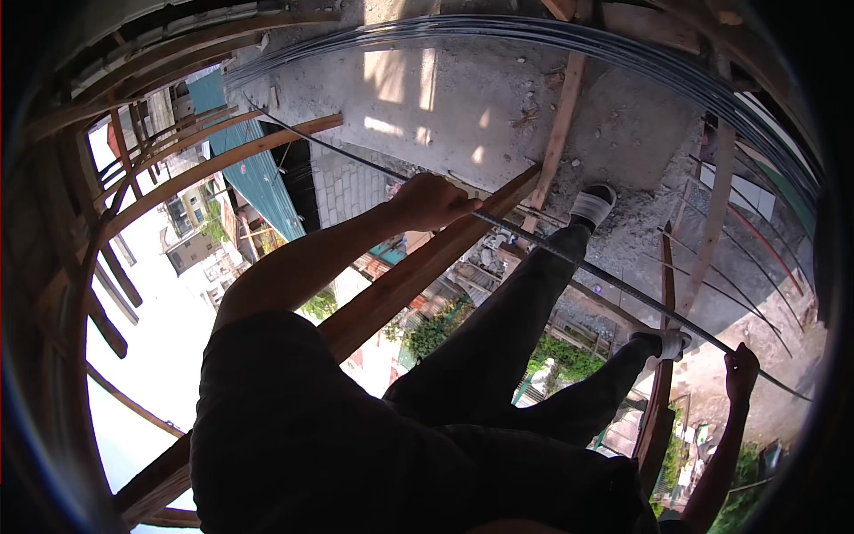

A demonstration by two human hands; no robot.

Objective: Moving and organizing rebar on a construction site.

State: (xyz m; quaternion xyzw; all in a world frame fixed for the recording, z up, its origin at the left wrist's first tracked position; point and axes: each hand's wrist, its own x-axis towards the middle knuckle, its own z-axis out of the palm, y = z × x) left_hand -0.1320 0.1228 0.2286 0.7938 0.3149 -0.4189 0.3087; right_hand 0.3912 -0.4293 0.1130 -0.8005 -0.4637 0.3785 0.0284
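Note:
A long ribbed steel rebar (pixel 604 275) slants across the view from upper left to lower right. My left hand (pixel 434 201) is closed around it near the middle of the view, the arm stretched forward. Far to the right, my right hand (pixel 742 370) grips the same bar close to its lower right end. The bar passes over a thick wooden beam (pixel 434 267) and above my legs. My left foot, in a striped slipper (pixel 592 204), rests at the concrete slab's edge. The other slipper (pixel 667 344) is on narrow timber.
A bundle of long steel bars (pixel 467 27) arches over the concrete slab (pixel 467 100), which carries scattered rubble. An upright wooden post (pixel 560 127) stands ahead. Past the slab's edge is a drop, with greenery (pixel 434 327) and roofs far below. Thin rods (pixel 740 243) stick out at right.

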